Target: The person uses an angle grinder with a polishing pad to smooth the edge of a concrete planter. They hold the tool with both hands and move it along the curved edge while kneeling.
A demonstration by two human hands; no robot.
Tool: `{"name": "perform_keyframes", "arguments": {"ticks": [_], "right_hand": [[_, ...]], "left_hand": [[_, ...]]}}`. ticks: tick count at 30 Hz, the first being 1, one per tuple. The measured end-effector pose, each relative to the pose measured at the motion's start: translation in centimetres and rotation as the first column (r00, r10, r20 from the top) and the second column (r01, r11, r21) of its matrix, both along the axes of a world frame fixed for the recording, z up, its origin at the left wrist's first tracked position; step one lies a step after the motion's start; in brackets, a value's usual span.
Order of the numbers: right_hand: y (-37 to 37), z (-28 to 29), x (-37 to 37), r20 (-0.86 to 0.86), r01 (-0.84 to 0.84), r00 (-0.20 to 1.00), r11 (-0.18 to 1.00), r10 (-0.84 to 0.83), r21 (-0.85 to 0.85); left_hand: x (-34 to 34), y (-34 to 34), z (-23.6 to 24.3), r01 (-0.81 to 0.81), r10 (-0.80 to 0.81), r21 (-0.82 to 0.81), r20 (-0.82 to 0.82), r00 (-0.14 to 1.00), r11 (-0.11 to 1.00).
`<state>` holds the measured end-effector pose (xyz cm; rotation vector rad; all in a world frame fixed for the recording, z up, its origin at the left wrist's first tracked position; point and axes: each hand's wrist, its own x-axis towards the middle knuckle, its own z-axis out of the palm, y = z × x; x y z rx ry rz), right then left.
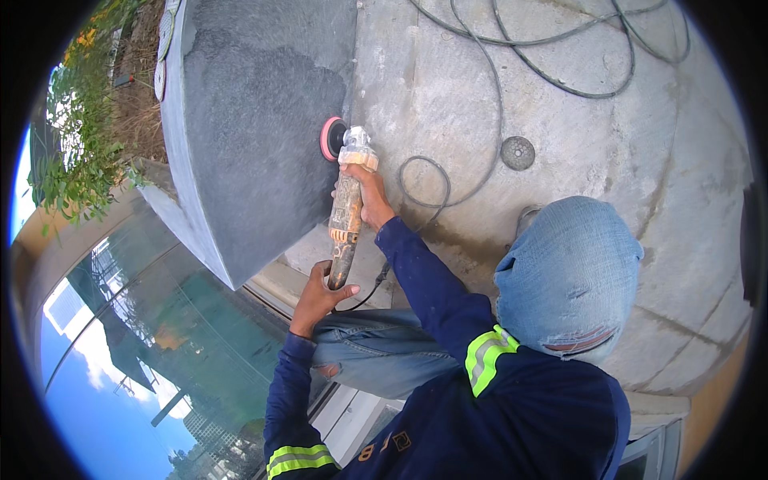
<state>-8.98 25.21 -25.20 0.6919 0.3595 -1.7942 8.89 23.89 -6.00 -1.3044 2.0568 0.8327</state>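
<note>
An orange and black angle grinder (346, 211), coated in pale dust, is held between my two hands. My right hand (370, 194) wraps round its front body, just behind the metal gear head. Around the tail end, my left hand (318, 298) is closed with the thumb to one side. A round pad with a pink-red edge (331, 139) is fitted to the grinder head and lies against the grey block face (264, 120); whether it spins cannot be told. The upper part of that face has a darker patch. From the tail a black power cord (378, 282) runs off.
Dark cable (552, 78) loops across the concrete floor (584, 152). A round grey disc (518, 153) lies there, right of the grinder. My bent knee (570, 272) in torn jeans is at the right. Reflective glass (184, 320) fills the lower left; plants (80, 160) grow beyond the block.
</note>
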Motion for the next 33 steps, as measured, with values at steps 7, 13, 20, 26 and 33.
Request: {"name": "perform_keyframes", "arguments": {"ticks": [7, 13, 20, 26, 33], "right_hand": [[-0.9, 0.9, -1.4, 0.006, 0.034, 0.999, 0.999, -0.035, 0.019], [-1.8, 0.5, -3.2, 0.042, 0.082, 0.996, 0.996, -0.083, 0.029], [-1.8, 0.5, -3.1, 0.058, 0.089, 0.994, 0.995, -0.091, 0.041], [-1.3, 1.3, -1.9, 0.102, 0.068, 0.992, 0.997, -0.072, 0.038], [-2.1, 1.2, -3.7, 0.103, 0.097, 0.99, 0.995, -0.099, 0.024]], "left_hand": [[-2.0, -1.3, -1.5, -0.351, 0.332, 0.206, 0.121, 0.936, 0.913], [-4.4, -1.7, -1.4, -0.315, 0.308, 0.079, 0.094, 0.947, 0.946], [-5.1, -1.8, -0.8, -0.268, 0.262, 0.041, 0.112, 0.958, 0.962], [-2.8, -1.6, -0.1, -0.198, 0.194, 0.036, 0.098, 0.976, 0.98], [-5.6, -2.0, 0.2, -0.24, 0.236, 0.029, 0.094, 0.967, 0.97]]}}
